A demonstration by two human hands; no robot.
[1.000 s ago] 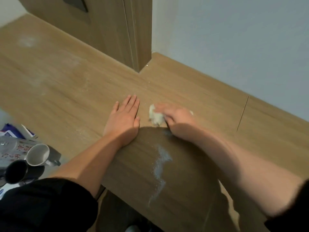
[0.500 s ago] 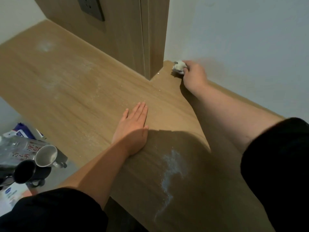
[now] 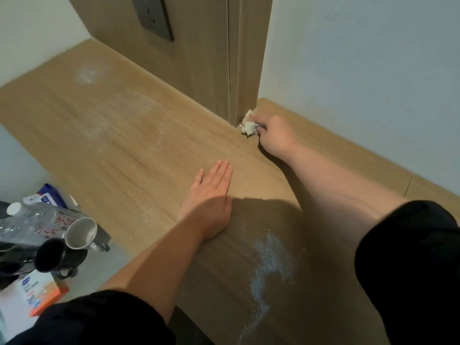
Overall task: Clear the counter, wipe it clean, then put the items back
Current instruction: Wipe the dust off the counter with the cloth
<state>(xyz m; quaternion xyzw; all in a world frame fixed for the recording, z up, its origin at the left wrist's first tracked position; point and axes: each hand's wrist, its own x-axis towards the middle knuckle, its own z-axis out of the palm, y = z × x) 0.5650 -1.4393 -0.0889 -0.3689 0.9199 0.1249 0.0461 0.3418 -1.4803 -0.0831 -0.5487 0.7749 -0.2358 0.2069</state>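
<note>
The wooden counter carries white powder: a heap near its front edge and faint dusting at the far left. My right hand grips a crumpled white tissue and holds it on the counter at the foot of the wooden panel's corner. My left hand lies flat on the counter with straight fingers, palm down, just left of the powder heap.
Off the counter at lower left sit a clear plastic bottle, a steel mug, a black mug, a wet-wipes pack and an orange-and-white box. A wooden panel with a dark socket plate and a white wall bound the back.
My right hand carried the tissue from beside my left hand out to the back wall, then slid it left and nearer to the panel's corner. My left hand stayed flat.
</note>
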